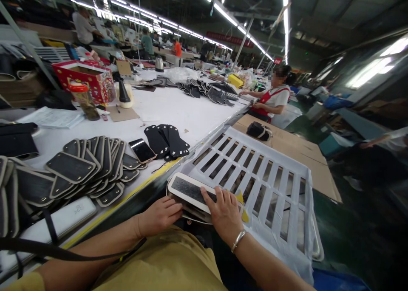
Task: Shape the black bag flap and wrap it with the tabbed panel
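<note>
Left hand [159, 216] pinched the lower edge and right hand [225, 210] gripped the right end of a grainy black, pale-rimmed oblong piece [188, 189] at lower centre.

A grainy-faced panel [189, 189] sits under your fingers [219, 194], a polished metal bracelet [237, 241] gleaming behind them. At two o'clock, wrinkled cloth [295, 263] covers a slatted rack [271, 150] near matt cardboard [307, 157]; at eleven, a glossy-screened phone [142, 150] on your smooth desk [208, 117].

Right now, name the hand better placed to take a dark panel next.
Probably the left hand: it's nearer the dark panels, while the right hand lies across the pale-edged piece.
</note>
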The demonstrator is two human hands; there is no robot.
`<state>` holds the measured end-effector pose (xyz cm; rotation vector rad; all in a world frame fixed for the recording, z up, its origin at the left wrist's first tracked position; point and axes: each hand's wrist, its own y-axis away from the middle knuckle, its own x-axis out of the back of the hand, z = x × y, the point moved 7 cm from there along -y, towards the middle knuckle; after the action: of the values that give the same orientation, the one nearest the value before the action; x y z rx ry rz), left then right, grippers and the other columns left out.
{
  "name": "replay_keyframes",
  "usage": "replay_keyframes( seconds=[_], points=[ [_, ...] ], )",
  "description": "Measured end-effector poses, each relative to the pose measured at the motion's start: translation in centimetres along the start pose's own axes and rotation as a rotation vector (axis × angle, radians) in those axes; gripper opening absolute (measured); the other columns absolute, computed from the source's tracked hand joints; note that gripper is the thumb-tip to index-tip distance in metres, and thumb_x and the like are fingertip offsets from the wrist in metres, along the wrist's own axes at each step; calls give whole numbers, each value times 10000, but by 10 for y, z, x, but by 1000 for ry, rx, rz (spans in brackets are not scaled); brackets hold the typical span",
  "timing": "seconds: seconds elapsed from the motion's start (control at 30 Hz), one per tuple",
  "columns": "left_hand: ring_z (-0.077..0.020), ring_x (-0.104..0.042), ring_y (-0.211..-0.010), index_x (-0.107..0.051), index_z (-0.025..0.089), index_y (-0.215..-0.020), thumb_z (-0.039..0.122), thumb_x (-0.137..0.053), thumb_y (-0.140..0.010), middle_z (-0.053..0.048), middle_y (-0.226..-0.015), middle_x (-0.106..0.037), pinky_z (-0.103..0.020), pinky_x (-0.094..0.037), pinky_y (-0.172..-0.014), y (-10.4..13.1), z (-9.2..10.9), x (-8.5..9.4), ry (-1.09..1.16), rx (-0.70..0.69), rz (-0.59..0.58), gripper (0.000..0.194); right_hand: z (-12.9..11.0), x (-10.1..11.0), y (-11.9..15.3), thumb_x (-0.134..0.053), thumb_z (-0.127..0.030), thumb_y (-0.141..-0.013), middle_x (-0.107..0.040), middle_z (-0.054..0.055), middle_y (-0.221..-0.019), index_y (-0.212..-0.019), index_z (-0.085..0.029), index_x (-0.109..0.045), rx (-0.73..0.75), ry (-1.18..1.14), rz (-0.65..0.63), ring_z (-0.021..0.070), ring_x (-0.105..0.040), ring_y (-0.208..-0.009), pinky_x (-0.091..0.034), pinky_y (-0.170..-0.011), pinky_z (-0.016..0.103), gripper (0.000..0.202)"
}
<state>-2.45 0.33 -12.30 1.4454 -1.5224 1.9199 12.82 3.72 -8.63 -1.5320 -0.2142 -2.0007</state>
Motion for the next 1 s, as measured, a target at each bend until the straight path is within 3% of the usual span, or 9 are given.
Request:
replay_keyframes(
  seconds=[0.1,0.33,0.6,0.77,0.87,1.0],
  points=[
    [-159,-537,-753,-603,130,-929,117,-537,-836,-69,-951,-635,-321,-418,-695,2,1,3,8,12,60,115,0,0,3,-448,-93,-809,-503,169,-1188,-1381,-298,-357,44,19,-27,290,-480,-947,-429,-787,457,614],
    [-165,-561,-792,-597,120,-964,123,-524,-846,-76,-952,-640,-320,-418,-690,6,1,-1,21,-32,52,139,-4,-8,21,-481,-77,-767,-541,192,-1153,-1358,-253,-410,121,96,-157,304,-504,-909,-417,-759,466,621],
    [-142,-487,-674,-552,104,-903,94,-557,-824,-34,-804,-603,-305,-365,-606,2,-5,-2,43,5,58,80,-14,-16,-4,-417,-134,-841,-523,194,-1149,-1362,-247,-390,139,89,-318,299,-507,-923,-379,-759,450,535],
    [-143,-477,-692,-546,110,-911,112,-515,-857,-34,-833,-598,-306,-350,-618,-4,-3,-2,75,-20,0,62,-7,-20,3,-414,-157,-850,-491,189,-1200,-1379,-250,-360,141,83,-400,304,-490,-971,-356,-799,460,539],
    [-140,-475,-697,-546,113,-914,112,-481,-875,-35,-825,-590,-302,-346,-626,-6,-3,0,91,-28,-24,76,-11,-20,0,-425,-173,-844,-486,194,-1216,-1376,-237,-366,143,91,-415,320,-485,-980,-355,-792,466,539],
    [-129,-455,-679,-533,130,-848,114,-474,-880,-24,-794,-574,-287,-340,-621,-9,-9,0,116,30,-52,69,-26,-15,-27,-379,-178,-865,-464,221,-1254,-1309,-148,-446,138,86,-391,331,-486,-972,-360,-776,487,451]
  ],
)
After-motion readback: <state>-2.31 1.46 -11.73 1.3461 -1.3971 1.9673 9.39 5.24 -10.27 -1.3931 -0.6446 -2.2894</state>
